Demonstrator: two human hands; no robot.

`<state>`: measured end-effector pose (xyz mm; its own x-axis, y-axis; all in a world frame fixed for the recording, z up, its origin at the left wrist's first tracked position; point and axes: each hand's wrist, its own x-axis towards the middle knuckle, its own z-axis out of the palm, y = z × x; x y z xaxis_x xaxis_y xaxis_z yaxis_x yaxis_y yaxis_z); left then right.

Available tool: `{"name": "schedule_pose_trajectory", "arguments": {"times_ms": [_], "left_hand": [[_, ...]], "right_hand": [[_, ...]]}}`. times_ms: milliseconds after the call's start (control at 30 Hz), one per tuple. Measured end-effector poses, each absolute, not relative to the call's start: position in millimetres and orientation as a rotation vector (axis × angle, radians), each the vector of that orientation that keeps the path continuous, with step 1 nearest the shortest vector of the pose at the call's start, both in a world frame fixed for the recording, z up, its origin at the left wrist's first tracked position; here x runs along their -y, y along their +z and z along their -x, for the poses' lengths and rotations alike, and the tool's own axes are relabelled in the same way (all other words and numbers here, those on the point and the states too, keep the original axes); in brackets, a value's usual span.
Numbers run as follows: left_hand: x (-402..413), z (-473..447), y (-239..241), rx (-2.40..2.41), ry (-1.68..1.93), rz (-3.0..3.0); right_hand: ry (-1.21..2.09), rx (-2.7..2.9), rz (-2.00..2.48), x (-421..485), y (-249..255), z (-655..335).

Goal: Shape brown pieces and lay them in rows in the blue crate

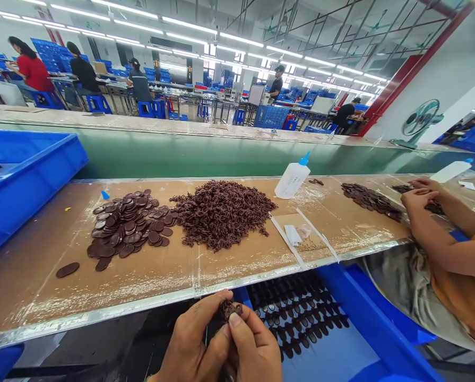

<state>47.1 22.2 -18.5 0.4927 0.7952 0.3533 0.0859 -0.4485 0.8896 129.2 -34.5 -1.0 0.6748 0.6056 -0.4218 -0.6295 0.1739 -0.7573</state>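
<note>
Both my hands are together at the bottom edge, below the workbench. My left hand (193, 345) and my right hand (255, 350) are closed, pinching a small dark brown part (228, 309) between the fingertips. On the bench (149, 281) in front lies a pile of flat brown oval discs (128, 225), with one stray disc (67, 269) nearer me. A heap of small tangled brown pieces (221, 212) lies beside the ovals. Under my hands, to the right, a blue tray (364, 318) holds rows of oval parts (301, 313).
A white squeeze bottle with a blue tip (293, 178) stands behind the heap. A blue bin (26, 175) sits at the left. A co-worker's hands (420, 199) work at another brown pile (370, 199) on the right. A green conveyor (221, 154) runs behind; people sit at far tables.
</note>
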Motion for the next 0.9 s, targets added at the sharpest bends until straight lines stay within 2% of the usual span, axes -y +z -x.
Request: {"name": "schedule_pose_trajectory", "arguments": {"times_ms": [900], "left_hand": [[-20, -48, -22, -0.749, 1.078, -1.955]], "right_hand": [[0.915, -0.054, 1.070, 35, 15, -130]]}}
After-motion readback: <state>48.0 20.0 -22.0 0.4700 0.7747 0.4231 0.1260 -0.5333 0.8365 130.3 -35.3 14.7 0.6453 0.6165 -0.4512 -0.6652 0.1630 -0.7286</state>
